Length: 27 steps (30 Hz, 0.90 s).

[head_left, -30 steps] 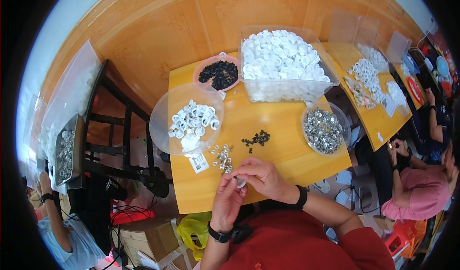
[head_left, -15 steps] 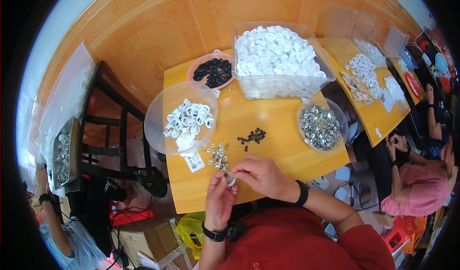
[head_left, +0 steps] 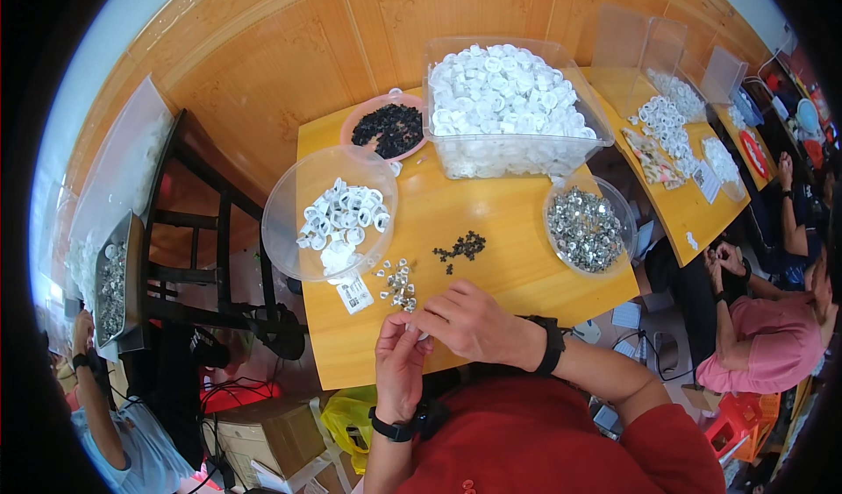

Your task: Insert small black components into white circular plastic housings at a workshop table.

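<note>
Over the table's near edge, my left hand (head_left: 400, 362) pinches a small white round plastic part (head_left: 424, 335), mostly covered by fingers. My right hand (head_left: 474, 323) meets it there, its closed fingertips pressed against the same part; whether they hold a smaller piece is hidden. Just beyond my fingers lies a loose pile of small shiny metal pieces (head_left: 400, 285). Farther right is a small heap of tiny black pieces (head_left: 462, 247). A clear round tray (head_left: 282, 222) with several white ring-shaped parts (head_left: 344, 213) stands to the left.
A big clear bin (head_left: 517, 158) of white parts stands at the back, beside a pink bowl (head_left: 349, 130) of black pieces. At right is a clear bowl (head_left: 628, 222) of metal pieces. A printed card (head_left: 355, 295) lies near the tray. People sit left and right (head_left: 763, 345).
My right hand has shifted slightly left and turned over the white part, its fingers now covering most of it. My left hand stays about where it was.
</note>
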Tool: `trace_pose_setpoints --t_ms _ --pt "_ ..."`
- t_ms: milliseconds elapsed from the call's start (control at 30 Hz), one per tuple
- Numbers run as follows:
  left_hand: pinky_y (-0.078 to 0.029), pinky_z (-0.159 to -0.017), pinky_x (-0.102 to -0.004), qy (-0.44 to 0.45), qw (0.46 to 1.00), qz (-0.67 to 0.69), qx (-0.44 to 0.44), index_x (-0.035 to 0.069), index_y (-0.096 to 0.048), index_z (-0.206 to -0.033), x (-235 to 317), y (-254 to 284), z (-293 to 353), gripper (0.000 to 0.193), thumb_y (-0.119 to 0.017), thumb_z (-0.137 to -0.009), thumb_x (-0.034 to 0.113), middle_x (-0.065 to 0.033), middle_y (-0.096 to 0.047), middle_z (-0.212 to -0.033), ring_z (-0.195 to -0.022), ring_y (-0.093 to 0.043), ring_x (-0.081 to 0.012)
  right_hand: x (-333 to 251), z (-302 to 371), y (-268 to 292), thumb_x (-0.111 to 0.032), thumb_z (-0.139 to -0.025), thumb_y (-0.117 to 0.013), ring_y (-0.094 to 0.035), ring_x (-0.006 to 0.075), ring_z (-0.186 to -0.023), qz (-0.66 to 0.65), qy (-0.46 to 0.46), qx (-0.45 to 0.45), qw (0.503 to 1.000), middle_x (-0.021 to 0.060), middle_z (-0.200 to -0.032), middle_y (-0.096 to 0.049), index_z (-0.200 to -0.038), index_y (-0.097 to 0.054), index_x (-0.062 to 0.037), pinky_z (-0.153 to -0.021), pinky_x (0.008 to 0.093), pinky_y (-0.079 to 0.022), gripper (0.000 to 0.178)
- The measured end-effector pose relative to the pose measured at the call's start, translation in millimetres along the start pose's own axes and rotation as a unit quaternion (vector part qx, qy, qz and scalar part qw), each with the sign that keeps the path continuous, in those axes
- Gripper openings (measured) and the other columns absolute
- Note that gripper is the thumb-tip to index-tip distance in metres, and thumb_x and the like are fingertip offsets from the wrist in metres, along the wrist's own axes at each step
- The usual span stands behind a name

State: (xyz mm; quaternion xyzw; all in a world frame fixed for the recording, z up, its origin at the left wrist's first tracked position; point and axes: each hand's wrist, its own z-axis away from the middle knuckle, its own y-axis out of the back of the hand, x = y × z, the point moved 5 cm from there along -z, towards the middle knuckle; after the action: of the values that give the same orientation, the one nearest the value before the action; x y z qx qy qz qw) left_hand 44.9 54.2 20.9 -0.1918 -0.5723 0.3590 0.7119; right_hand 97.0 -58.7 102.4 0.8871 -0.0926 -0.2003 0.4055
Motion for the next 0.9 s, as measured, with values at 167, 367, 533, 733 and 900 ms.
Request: trace_pose_setpoints --t_ms 167,367,533,733,900 --pt "-0.044 -0.069 -0.0233 0.005 1.000 0.003 -0.006 0.006 -0.056 -0.104 -2 1 0 0.012 -0.054 -0.093 0.006 -0.0024 -0.060 -0.089 -0.074 -0.054 -0.0099 8 0 -9 -0.010 -0.079 -0.059 -0.056 0.0200 -0.067 -0.057 0.008 -0.056 0.997 0.0031 -0.074 -0.054 -0.092 -0.060 -0.0064 -0.063 0.0332 -0.043 0.014" --pt "-0.046 -0.077 -0.0251 0.009 1.000 0.007 -0.010 0.004 -0.052 -0.124 2 -3 0 0.031 -0.052 -0.094 0.006 -0.0048 -0.060 -0.100 -0.084 -0.056 -0.0115 29 13 -6 -0.011 -0.083 -0.060 -0.062 0.0270 -0.063 -0.323 -0.308 -0.016 0.895 0.0139 -0.068 -0.060 -0.089 -0.058 -0.0017 -0.057 0.0355 -0.048 0.011" --pt "-0.046 -0.081 -0.0254 -0.045 0.998 -0.031 -0.020 0.003 -0.051 -0.126 4 -2 0 0.033 -0.054 -0.093 0.006 -0.0042 -0.060 -0.107 -0.091 -0.056 -0.0115 24 18 -7 -0.011 -0.084 -0.061 -0.064 0.0270 -0.061 -0.334 -0.326 -0.012 0.884 0.0150 -0.068 -0.062 -0.088 -0.057 0.0001 -0.055 0.0335 -0.049 0.013" --pt "-0.046 -0.085 -0.0266 -0.025 0.998 -0.043 -0.035 0.002 -0.053 -0.124 1 2 0 0.033 -0.056 -0.092 0.005 -0.0046 -0.061 -0.110 -0.096 -0.057 -0.0118 17 16 -9 -0.011 -0.083 -0.062 -0.063 0.0302 -0.062 -0.308 -0.299 0.019 0.903 0.0151 -0.068 -0.062 -0.087 -0.056 -0.0010 -0.055 0.0359 -0.049 0.012" --pt "-0.046 -0.086 -0.0271 -0.026 0.998 -0.039 -0.030 0.002 -0.054 -0.123 1 2 1 0.033 -0.058 -0.090 0.004 -0.0052 -0.061 -0.112 -0.098 -0.057 -0.0124 16 17 -13 -0.011 -0.083 -0.061 -0.061 0.0324 -0.061 -0.290 -0.282 0.034 0.914 0.0154 -0.067 -0.060 -0.085 -0.055 -0.0015 -0.054 0.0380 -0.048 0.012"
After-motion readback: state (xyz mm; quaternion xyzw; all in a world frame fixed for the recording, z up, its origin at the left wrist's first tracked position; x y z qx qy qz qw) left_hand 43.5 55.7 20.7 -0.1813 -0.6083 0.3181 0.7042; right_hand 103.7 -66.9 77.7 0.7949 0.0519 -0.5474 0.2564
